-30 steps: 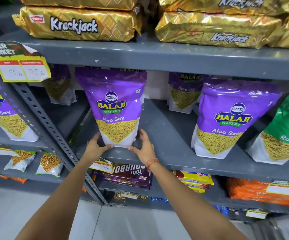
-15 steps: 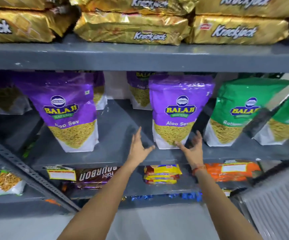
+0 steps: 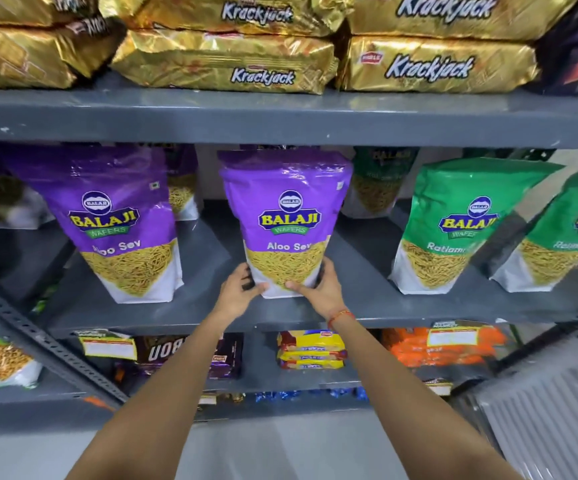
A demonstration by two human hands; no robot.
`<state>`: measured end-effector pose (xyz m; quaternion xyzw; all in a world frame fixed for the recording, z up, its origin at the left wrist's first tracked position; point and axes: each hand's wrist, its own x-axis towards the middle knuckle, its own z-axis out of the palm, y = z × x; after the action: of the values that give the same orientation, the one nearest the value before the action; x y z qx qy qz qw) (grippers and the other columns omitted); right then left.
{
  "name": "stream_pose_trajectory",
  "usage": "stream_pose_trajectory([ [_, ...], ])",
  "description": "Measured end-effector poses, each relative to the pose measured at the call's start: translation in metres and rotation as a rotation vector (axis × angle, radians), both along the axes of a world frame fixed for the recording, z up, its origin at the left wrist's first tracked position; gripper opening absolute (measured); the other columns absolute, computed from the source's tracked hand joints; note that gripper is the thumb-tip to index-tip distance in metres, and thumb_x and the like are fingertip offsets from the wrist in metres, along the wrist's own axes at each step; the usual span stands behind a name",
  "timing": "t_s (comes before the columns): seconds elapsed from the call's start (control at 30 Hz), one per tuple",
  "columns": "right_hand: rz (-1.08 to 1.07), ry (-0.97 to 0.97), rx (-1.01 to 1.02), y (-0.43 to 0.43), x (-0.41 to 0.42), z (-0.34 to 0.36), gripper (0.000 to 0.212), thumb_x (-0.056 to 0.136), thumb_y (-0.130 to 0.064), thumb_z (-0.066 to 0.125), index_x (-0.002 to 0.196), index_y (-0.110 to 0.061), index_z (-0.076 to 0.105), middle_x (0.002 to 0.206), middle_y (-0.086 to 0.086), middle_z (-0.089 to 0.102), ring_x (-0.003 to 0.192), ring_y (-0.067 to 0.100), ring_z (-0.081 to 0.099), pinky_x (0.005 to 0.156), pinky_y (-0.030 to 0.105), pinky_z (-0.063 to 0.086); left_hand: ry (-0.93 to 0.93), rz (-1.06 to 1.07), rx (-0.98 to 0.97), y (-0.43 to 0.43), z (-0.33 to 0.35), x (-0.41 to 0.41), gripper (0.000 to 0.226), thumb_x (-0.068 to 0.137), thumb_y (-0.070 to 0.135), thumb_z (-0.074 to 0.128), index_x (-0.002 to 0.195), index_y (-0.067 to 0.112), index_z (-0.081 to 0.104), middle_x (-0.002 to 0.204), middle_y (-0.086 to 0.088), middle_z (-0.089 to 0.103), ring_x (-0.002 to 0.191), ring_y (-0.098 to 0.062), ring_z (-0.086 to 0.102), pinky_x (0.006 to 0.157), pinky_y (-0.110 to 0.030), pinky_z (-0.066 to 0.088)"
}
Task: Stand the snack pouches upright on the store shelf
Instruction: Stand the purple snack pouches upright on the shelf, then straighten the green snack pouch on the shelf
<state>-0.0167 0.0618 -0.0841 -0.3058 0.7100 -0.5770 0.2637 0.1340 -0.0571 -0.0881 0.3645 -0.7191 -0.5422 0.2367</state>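
Head view: both hands [image 3: 242, 294] around pouch [image 3: 285, 220]

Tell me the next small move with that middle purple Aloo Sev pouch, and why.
Probably square its base and let go. Both the left hand and right hand clasp the bottom corners of the middle purple pouch, which already stands upright on the shelf.

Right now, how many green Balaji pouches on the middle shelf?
3 visible. One front green pouch right of the held purple pouch, a second at the right edge, blurred, and a third behind in shadow. More may be hidden behind.
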Motion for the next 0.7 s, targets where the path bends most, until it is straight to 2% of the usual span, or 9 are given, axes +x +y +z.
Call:
stream_pose_trajectory([
  [0.1, 0.006, -0.011, -0.002, -0.006, 0.012, -0.002, 0.067, 0.061, -0.023, 0.088, 0.111, -0.024, 0.043, 0.106, -0.008, 0.057, 0.096, 0.007, 0.055, 0.071, 0.003, 0.043, 0.008, 0.011, 0.026, -0.004, 0.0, 0.011, 0.046, 0.08, 0.008, 0.068, 0.122, 0.009, 0.049, 0.123, -0.01, 0.062, 0.111, -0.023, 0.059, 0.1, -0.033, 0.044],
  [0.2, 0.011, -0.027, 0.011, -0.006, 0.015, -0.002, 0.074, 0.062, -0.027, 0.087, 0.12, -0.019, 0.041, 0.115, -0.002, 0.057, 0.107, 0.015, 0.055, 0.086, 0.023, 0.045, -0.01, 0.011, 0.053, -0.002, 0.002, 0.011, 0.047, 0.082, 0.006, 0.065, 0.125, 0.008, 0.048, 0.127, -0.01, 0.06, 0.117, -0.026, 0.057, 0.104, -0.037, 0.042],
  [0.3, 0.023, -0.035, 0.001, -0.001, 0.016, 0.003, 0.077, 0.065, -0.025, 0.086, 0.126, -0.015, 0.041, 0.125, 0.004, 0.057, 0.115, 0.019, 0.055, 0.092, 0.028, 0.047, -0.001, 0.083, -0.007, 0.008, 0.006, 0.011, 0.045, 0.08, 0.006, 0.067, 0.122, 0.007, 0.05, 0.117, -0.004, 0.062, 0.111, -0.025, 0.06, 0.095, -0.029, 0.045],
  [0.4, -0.045, -0.055, -0.065, 0.017, 0.023, -0.002, 0.08, 0.068, -0.022, 0.083, 0.135, -0.011, 0.039, 0.131, -0.003, 0.048, 0.123, 0.012, 0.047, 0.1, 0.028, 0.043, 0.132, 0.344, -0.15, 0.035, 0.003, 0.01, 0.044, 0.078, 0.007, 0.068, 0.118, 0.01, 0.051, 0.113, -0.007, 0.061, 0.098, -0.021, 0.062, 0.085, -0.035, 0.052],
  [0.47, -0.188, -0.063, -0.111, 0.041, 0.02, -0.01, 0.072, 0.073, -0.022, 0.08, 0.134, -0.013, 0.043, 0.129, -0.005, 0.044, 0.123, 0.012, 0.044, 0.101, 0.029, 0.043, 0.162, 0.453, -0.26, 0.063, -0.003, 0.002, 0.032, 0.081, 0.012, 0.065, 0.11, 0.017, 0.052, 0.108, -0.006, 0.058, 0.087, -0.016, 0.061, 0.078, -0.039, 0.055],
  [0.57, -0.413, -0.024, -0.194, 0.081, -0.007, -0.015, 0.048, 0.078, -0.018, 0.075, 0.12, -0.02, 0.051, 0.122, -0.002, 0.048, 0.118, 0.018, 0.05, 0.092, 0.027, 0.047, 0.129, 0.307, -0.33, 0.1, -0.01, -0.024, 0.018, 0.085, 0.015, 0.06, 0.102, 0.02, 0.056, 0.098, 0.0, 0.057, 0.081, -0.015, 0.06, 0.073, -0.042, 0.056],
  [0.63, -0.542, 0.038, -0.196, 0.106, -0.039, -0.011, 0.049, 0.077, -0.02, 0.076, 0.12, -0.015, 0.052, 0.119, 0.0, 0.048, 0.116, 0.02, 0.05, 0.095, 0.036, 0.047, 0.087, 0.128, -0.326, 0.117, -0.009, -0.05, 0.017, 0.085, 0.016, 0.06, 0.101, 0.02, 0.057, 0.095, 0.001, 0.059, 0.083, -0.015, 0.062, 0.074, -0.042, 0.056],
  [0.7, -0.654, 0.117, -0.153, 0.128, -0.077, -0.004, 0.059, 0.073, -0.023, 0.08, 0.122, -0.008, 0.05, 0.115, 0.005, 0.046, 0.115, 0.027, 0.049, 0.1, 0.049, 0.044, 0.056, 0.003, -0.337, 0.129, -0.003, -0.082, 0.02, 0.085, 0.017, 0.061, 0.105, 0.016, 0.059, 0.099, -0.002, 0.061, 0.087, -0.015, 0.062, 0.079, -0.043, 0.055],
])
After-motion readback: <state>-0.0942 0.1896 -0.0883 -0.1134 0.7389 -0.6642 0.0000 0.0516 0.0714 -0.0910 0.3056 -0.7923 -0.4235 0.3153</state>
